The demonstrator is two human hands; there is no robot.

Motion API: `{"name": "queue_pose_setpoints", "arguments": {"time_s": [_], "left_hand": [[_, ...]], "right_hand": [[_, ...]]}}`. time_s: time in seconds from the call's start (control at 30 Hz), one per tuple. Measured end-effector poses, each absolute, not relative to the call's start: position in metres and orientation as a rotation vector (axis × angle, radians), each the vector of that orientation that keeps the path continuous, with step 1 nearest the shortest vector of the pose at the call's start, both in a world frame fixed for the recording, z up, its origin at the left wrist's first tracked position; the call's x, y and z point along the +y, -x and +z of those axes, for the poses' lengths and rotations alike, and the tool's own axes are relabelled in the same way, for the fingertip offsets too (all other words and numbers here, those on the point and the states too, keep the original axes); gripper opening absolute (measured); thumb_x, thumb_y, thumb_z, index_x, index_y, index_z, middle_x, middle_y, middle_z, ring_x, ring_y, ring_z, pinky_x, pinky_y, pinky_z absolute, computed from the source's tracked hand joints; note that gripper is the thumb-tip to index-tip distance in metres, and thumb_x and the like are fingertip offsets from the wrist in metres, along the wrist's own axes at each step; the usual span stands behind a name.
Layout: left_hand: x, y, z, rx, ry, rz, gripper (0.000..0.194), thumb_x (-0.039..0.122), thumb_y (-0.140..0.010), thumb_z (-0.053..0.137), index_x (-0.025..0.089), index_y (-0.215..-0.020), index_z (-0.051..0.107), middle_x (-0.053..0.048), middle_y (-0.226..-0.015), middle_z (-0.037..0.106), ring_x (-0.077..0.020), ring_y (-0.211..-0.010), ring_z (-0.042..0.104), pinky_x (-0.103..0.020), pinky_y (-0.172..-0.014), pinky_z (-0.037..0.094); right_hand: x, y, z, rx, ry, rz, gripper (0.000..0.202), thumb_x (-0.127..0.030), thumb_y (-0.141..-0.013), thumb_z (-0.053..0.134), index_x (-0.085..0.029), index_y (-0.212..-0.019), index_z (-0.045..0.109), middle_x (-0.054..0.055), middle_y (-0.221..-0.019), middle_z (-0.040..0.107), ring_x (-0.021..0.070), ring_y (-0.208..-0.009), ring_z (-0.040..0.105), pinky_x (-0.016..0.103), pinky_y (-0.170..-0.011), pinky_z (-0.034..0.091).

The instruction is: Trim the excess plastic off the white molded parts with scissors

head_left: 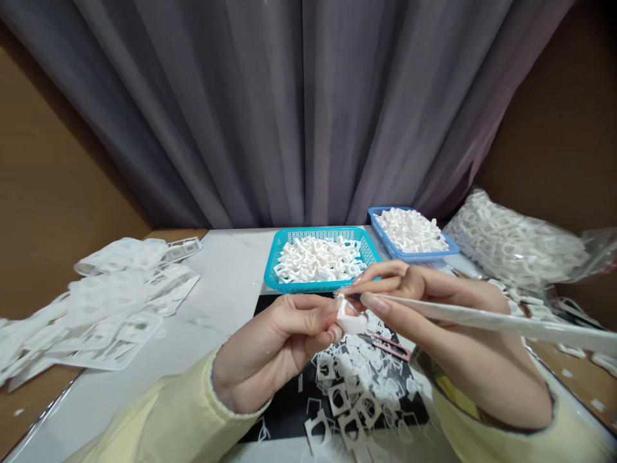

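My left hand (284, 334) pinches a small white looped piece (351, 318) between thumb and fingers. Close against it, my right hand (409, 292) is closed on a long, slender white rod-like object (482, 317) that runs off to the right edge. A thin dark tip shows between the right fingertips, near the white piece; its kind is unclear. Below both hands, a black mat (289, 411) carries a heap of white cut-out scraps (371, 366). A pink tool with two slim arms (393, 346) lies partly covered among them.
Behind the hands stands a teal basket (270, 273) of small white pieces, with a blue basket (450, 249) of similar pieces behind right. White perforated sheets (116, 302) pile up at left. A clear bag of white parts (520, 241) rests at right. Grey curtain (289, 116) hangs behind.
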State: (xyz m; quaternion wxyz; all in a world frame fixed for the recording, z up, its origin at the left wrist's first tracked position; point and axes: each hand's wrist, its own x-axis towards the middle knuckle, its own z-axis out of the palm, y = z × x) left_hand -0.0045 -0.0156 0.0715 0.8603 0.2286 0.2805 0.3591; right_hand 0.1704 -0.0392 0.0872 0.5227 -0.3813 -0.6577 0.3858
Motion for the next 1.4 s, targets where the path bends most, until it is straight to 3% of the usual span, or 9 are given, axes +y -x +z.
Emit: {"name": "queue_pose_setpoints", "arguments": {"time_s": [0.43, 0.83, 1.0, 1.17, 1.4], "left_hand": [[-0.013, 0.003, 0.070, 0.632, -0.532, 0.761, 0.010, 0.001, -0.054, 0.078, 0.006, -0.058, 0.071, 0.000, -0.055, 0.061, -0.0025, -0.051, 0.056, -0.006, -0.051, 0.050], [-0.015, 0.005, 0.073, 0.777, -0.837, 0.731, 0.012, 0.019, -0.062, 0.078, 0.008, -0.061, 0.072, 0.001, -0.049, 0.058, -0.0014, -0.046, 0.048, -0.007, -0.044, 0.039], [-0.015, 0.007, 0.076, 0.791, -0.856, 0.700, 0.013, 0.020, -0.060, 0.078, 0.008, -0.062, 0.073, 0.000, -0.051, 0.058, -0.0017, -0.045, 0.047, -0.007, -0.042, 0.037], [-0.015, 0.008, 0.078, 0.784, -0.887, 0.717, 0.010, 0.019, -0.062, 0.077, 0.009, -0.064, 0.074, 0.001, -0.052, 0.059, -0.0017, -0.045, 0.047, -0.007, -0.043, 0.039], [-0.016, 0.006, 0.076, 0.793, -0.916, 0.734, 0.004, 0.015, -0.064, 0.075, 0.011, -0.063, 0.074, 0.000, -0.055, 0.064, -0.0026, -0.047, 0.051, -0.008, -0.046, 0.042]], "right_hand": [[-0.041, -0.171, 0.084, -1.629, 0.910, 0.817, 0.025, -0.018, -0.080, 0.063, -0.019, -0.059, 0.051, 0.001, -0.087, 0.068, 0.0164, -0.092, 0.061, 0.029, -0.080, 0.050], [-0.042, -0.165, 0.075, -1.852, 0.821, 0.256, 0.017, -0.004, -0.077, 0.060, -0.017, -0.068, 0.054, 0.003, -0.082, 0.068, 0.0133, -0.089, 0.060, 0.022, -0.071, 0.050], [-0.041, -0.169, 0.082, -1.785, 0.861, 0.453, 0.013, -0.012, -0.079, 0.062, -0.019, -0.069, 0.060, 0.003, -0.084, 0.069, 0.0160, -0.092, 0.061, 0.025, -0.073, 0.052], [-0.043, -0.175, 0.094, -1.628, 0.971, 0.889, 0.028, -0.023, -0.078, 0.066, -0.020, -0.054, 0.052, 0.004, -0.088, 0.070, 0.0203, -0.101, 0.059, 0.030, -0.081, 0.052], [-0.045, -0.176, 0.094, -1.647, 0.980, 0.964, 0.029, -0.022, -0.078, 0.065, -0.019, -0.053, 0.049, 0.005, -0.084, 0.070, 0.0211, -0.095, 0.061, 0.035, -0.082, 0.051]]}}
